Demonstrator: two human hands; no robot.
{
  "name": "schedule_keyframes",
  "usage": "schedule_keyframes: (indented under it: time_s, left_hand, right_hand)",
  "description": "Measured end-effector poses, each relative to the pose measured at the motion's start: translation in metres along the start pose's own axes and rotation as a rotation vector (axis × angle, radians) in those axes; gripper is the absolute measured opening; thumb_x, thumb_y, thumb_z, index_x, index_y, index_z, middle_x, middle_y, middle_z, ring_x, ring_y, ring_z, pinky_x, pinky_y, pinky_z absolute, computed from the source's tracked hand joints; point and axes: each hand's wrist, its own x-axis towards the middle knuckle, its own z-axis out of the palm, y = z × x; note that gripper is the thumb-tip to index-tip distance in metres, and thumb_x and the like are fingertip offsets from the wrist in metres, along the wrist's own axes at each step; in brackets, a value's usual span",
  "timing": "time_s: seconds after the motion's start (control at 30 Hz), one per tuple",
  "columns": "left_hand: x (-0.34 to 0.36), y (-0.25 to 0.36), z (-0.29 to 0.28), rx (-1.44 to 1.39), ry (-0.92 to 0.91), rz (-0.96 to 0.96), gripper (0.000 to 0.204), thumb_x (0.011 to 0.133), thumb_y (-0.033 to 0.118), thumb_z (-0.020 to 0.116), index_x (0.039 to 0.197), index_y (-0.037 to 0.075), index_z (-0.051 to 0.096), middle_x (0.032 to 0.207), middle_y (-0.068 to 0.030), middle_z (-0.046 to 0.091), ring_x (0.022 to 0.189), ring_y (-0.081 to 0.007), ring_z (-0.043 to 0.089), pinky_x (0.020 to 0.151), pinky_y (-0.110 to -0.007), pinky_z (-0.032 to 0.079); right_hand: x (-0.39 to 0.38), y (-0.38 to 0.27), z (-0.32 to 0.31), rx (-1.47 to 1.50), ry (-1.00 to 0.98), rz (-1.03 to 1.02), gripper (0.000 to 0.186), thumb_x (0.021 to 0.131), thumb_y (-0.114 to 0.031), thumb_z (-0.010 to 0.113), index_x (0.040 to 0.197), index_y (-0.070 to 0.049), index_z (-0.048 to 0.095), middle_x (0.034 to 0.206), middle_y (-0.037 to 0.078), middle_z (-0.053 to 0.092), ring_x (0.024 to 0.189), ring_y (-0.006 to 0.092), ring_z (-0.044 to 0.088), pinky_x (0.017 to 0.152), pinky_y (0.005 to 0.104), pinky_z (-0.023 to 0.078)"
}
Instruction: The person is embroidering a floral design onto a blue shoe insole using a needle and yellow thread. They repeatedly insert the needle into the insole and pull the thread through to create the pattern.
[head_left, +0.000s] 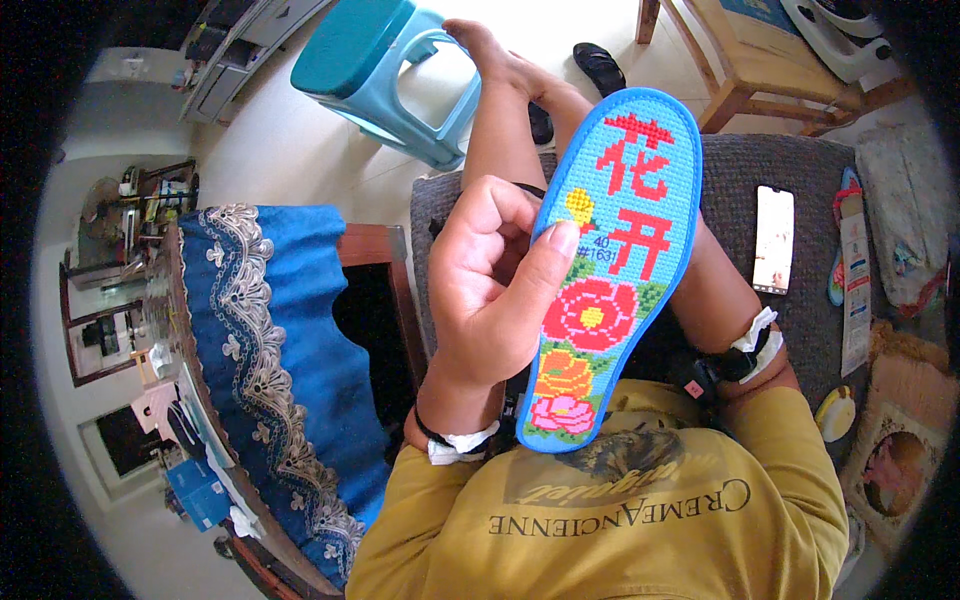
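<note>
My left hand (490, 270) holds a light blue cross-stitched insole (625, 250) by its left edge. The thumb presses on the patterned face while the other fingers curl behind. Red characters fill the wide upper end, with a yellow flower beside them. Lower down come a large red flower, an orange one and a pink one over green leaves, all inside a darker blue rim. To the right, past a white-and-black wristband (755, 345), part of my right hand (712, 285) shows; its fingers are hidden behind the insole, so its grip cannot be made out.
A phone (774, 240) with a lit screen lies on the dark grey seat (815, 190) at right. A teal plastic stool (385, 75) stands ahead, near dark slippers (598, 68) and a wooden chair (750, 70). Blue lace-trimmed cloth (300, 330) covers the table at left.
</note>
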Motion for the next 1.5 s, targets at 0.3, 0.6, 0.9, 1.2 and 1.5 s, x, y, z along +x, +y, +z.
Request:
schedule_keyframes:
  time_s: [0.3, 0.6, 0.9, 1.2, 1.5]
  left_hand:
    - [-0.001, -0.002, 0.001, -0.036, 0.005, 0.021, 0.011, 0.085, 0.004, 0.055, 0.084, 0.003, 0.044, 0.078, -0.0037, 0.057, 0.067, -0.0024, 0.054, 0.061, -0.016, 0.043]
    - [-0.002, -0.004, 0.006, -0.085, 0.024, 0.031, 0.011, 0.085, 0.005, 0.055, 0.085, 0.003, 0.044, 0.079, -0.0036, 0.057, 0.068, -0.0023, 0.052, 0.062, -0.017, 0.043]
    - [-0.003, -0.013, 0.004, -0.001, 0.028, 0.061, 0.01, 0.086, 0.006, 0.055, 0.084, 0.003, 0.046, 0.079, -0.0038, 0.057, 0.068, -0.0032, 0.053, 0.063, -0.018, 0.043]
    - [-0.006, -0.015, 0.0, 0.066, 0.054, 0.039, 0.011, 0.085, 0.004, 0.056, 0.081, 0.003, 0.046, 0.075, -0.003, 0.057, 0.067, -0.0031, 0.052, 0.062, -0.017, 0.041]
    - [-0.006, -0.012, -0.013, 0.258, 0.169, 0.143, 0.01, 0.085, 0.004, 0.056, 0.08, 0.003, 0.048, 0.071, 0.0002, 0.053, 0.063, -0.0019, 0.047, 0.057, -0.016, 0.037]
  right_hand:
    - [0.002, 0.005, 0.001, 0.083, 0.031, 0.082, 0.033, 0.079, -0.017, 0.064, 0.107, -0.002, 0.054, 0.097, 0.008, 0.06, 0.082, 0.0141, 0.06, 0.071, 0.0284, 0.052]
    - [0.004, 0.006, 0.005, 0.029, 0.049, 0.054, 0.02, 0.08, -0.011, 0.061, 0.097, -0.003, 0.055, 0.087, 0.005, 0.06, 0.076, 0.0105, 0.058, 0.061, 0.0225, 0.051]
    - [0.003, -0.016, 0.011, -0.932, -0.103, -0.492, 0.056, 0.07, -0.024, 0.071, 0.117, -0.003, 0.049, 0.121, 0.011, 0.048, 0.104, 0.0156, 0.049, 0.088, 0.0307, 0.041]
    - [-0.008, -0.032, 0.028, -0.592, -0.169, -0.197, 0.034, 0.074, -0.016, 0.066, 0.104, -0.001, 0.06, 0.141, 0.016, 0.027, 0.121, 0.0185, 0.037, 0.097, 0.0323, 0.032]
    - [-0.016, -0.04, 0.047, -1.575, 0.046, -0.851, 0.016, 0.071, 0.002, 0.064, 0.086, -0.002, 0.064, 0.08, 0.007, 0.058, 0.069, 0.0166, 0.056, 0.06, 0.026, 0.045]
